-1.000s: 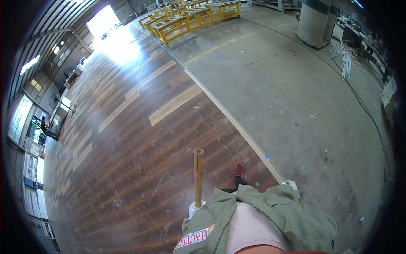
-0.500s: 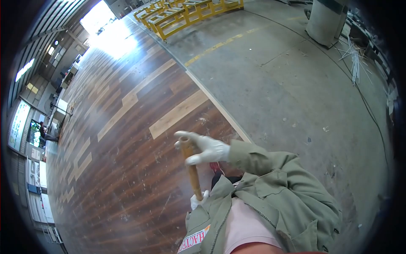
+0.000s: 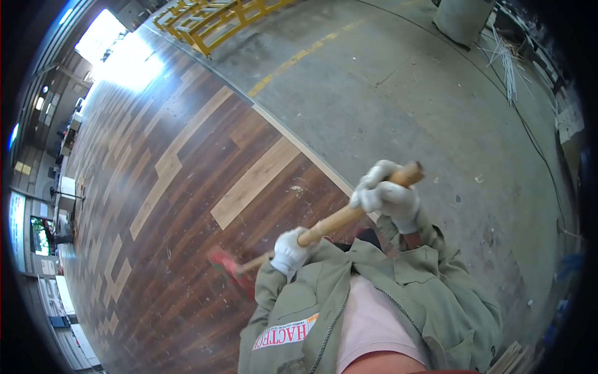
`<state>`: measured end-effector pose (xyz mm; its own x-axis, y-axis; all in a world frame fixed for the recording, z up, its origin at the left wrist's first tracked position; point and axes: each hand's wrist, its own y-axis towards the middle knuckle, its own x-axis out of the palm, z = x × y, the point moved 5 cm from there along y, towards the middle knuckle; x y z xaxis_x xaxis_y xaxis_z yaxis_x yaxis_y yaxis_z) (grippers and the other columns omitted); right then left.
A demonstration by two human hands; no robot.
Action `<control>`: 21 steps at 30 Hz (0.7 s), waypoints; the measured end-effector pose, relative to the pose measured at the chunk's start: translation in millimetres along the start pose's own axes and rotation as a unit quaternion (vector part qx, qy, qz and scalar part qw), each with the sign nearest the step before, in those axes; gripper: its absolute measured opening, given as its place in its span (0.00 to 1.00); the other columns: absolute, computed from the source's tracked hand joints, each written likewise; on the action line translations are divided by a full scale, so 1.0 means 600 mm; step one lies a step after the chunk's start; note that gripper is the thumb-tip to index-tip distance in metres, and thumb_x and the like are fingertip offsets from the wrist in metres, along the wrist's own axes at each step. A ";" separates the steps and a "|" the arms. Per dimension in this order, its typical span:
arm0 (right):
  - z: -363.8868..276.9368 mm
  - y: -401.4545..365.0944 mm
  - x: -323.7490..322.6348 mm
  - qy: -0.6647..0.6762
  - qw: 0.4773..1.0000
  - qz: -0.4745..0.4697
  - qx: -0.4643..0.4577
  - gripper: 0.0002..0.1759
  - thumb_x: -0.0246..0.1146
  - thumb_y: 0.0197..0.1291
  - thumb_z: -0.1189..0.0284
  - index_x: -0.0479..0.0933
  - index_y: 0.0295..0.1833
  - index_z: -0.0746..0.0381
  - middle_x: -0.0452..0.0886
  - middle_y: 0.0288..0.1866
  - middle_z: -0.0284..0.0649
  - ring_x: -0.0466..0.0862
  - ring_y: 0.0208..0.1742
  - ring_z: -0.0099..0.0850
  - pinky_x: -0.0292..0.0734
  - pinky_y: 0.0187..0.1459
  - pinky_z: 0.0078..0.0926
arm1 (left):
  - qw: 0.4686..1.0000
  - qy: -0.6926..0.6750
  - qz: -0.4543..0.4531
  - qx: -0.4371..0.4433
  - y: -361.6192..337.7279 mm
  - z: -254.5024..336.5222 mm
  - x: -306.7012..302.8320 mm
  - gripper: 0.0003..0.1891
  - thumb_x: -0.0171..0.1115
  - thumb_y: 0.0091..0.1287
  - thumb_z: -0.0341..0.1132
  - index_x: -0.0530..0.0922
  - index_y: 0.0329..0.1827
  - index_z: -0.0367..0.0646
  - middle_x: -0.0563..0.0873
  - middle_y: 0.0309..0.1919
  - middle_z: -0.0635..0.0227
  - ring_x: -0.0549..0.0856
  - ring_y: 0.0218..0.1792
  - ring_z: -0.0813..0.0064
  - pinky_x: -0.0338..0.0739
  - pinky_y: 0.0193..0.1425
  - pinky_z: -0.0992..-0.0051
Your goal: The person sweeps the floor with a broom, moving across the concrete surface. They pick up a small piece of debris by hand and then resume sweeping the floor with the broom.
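A broom with a thick wooden handle point(image 3: 339, 222) slants across the front of my body. Its red head point(image 3: 232, 269), smeared by motion, is low on the left over the dark floorboards. My left hand point(image 3: 291, 250), in a white glove, is closed around the middle of the handle. Higher up, my right hand point(image 3: 389, 194), gloved in white too, wraps the handle close to its top end. Both hands are in front of my olive jacket point(image 3: 398, 290).
Wood-pattern flooring point(image 3: 180, 218) with lighter planks meets grey concrete point(image 3: 436, 118) along a pale edging strip point(image 3: 299, 144). Yellow roller frames point(image 3: 218, 28) stand at the back. A pillar point(image 3: 464, 22), thin white strips point(image 3: 506, 65) and a cable point(image 3: 536, 140) lie to the right.
My right hand has moved right and closed around the handle's upper end. The handle has tipped from near upright to a slant, its red head showing at left. My view has shifted too.
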<state>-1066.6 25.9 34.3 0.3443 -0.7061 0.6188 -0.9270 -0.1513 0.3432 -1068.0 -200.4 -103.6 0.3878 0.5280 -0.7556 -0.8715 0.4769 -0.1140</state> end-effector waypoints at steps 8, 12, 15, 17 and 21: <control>-0.073 -0.020 -0.172 -0.015 0.964 0.152 -0.216 0.10 0.49 0.57 0.82 0.72 0.43 0.66 0.73 0.22 0.36 0.77 0.30 0.28 0.72 0.52 0.41 | 0.989 0.088 0.015 0.118 0.343 -0.054 -0.011 0.14 0.62 0.44 0.27 0.80 0.37 0.46 0.82 0.35 0.59 0.79 0.41 0.58 0.74 0.48 0.67; -0.070 -0.009 -0.234 -0.110 0.921 0.297 -0.227 0.09 0.50 0.58 0.82 0.71 0.43 0.65 0.75 0.26 0.37 0.78 0.33 0.28 0.69 0.57 0.43 | 0.972 0.157 -0.040 0.172 0.522 -0.040 0.043 0.14 0.65 0.44 0.30 0.80 0.37 0.47 0.82 0.34 0.62 0.77 0.41 0.59 0.72 0.49 0.66; -0.055 0.003 -0.276 -0.202 0.889 0.356 -0.206 0.08 0.52 0.57 0.83 0.72 0.42 0.65 0.78 0.31 0.39 0.79 0.38 0.30 0.67 0.59 0.44 | 0.964 0.157 -0.049 0.208 0.620 -0.042 0.113 0.13 0.65 0.45 0.31 0.80 0.36 0.47 0.82 0.34 0.61 0.77 0.41 0.59 0.72 0.49 0.65; -0.074 0.008 -0.283 -0.260 0.869 0.381 -0.181 0.08 0.52 0.57 0.83 0.72 0.42 0.65 0.78 0.32 0.39 0.80 0.40 0.31 0.67 0.59 0.45 | 0.959 0.125 -0.062 0.248 0.661 -0.020 0.164 0.13 0.64 0.47 0.33 0.80 0.37 0.47 0.82 0.33 0.61 0.78 0.42 0.59 0.71 0.50 0.65; -0.182 -0.024 -0.287 -0.401 0.752 0.517 -0.086 0.07 0.54 0.55 0.84 0.72 0.39 0.66 0.79 0.35 0.43 0.80 0.45 0.36 0.70 0.56 0.46 | 0.927 0.119 -0.247 0.256 0.699 0.101 0.296 0.14 0.60 0.50 0.33 0.79 0.41 0.47 0.82 0.36 0.59 0.79 0.44 0.58 0.69 0.51 0.64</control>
<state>-1096.3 225.0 0.2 -0.8103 -0.5858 0.0155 -0.5816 0.8072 0.1009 -1346.3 135.9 -246.9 0.5717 0.0165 -0.8203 -0.3260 0.9221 -0.2086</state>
